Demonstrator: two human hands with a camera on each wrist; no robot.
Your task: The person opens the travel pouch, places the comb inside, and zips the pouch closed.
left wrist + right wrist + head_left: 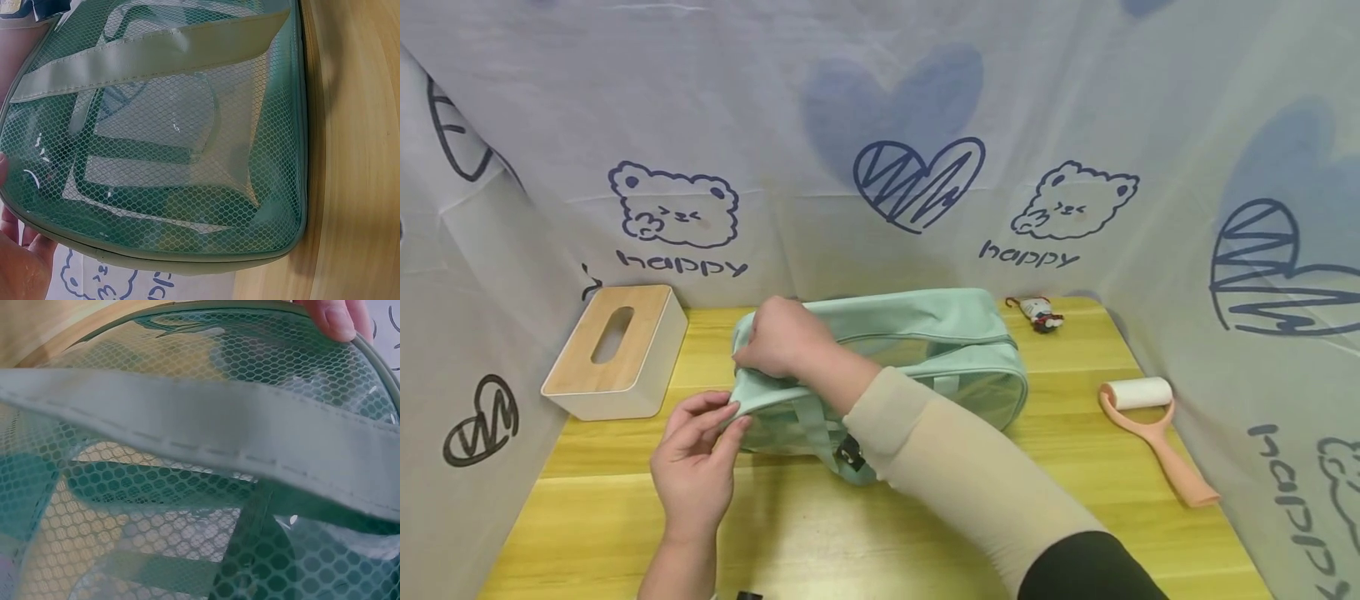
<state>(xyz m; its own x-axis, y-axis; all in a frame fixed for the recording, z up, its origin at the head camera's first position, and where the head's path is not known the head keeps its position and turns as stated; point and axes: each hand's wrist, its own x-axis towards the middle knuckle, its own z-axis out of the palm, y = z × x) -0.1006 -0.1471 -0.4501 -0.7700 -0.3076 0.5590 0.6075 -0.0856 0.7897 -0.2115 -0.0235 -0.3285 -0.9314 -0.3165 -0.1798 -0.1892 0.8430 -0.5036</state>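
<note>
"happy" printed on cloth (790, 208) behind green bag (917, 312); bag's left corner pinched by left hand (696, 458), top edge gripped by right hand (786, 333); room seen on table (820, 542) before bag.

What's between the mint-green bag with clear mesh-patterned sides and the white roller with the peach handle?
Only bare yellow wood-grain tabletop separates the bag from the roller, as the head view shows.
</note>
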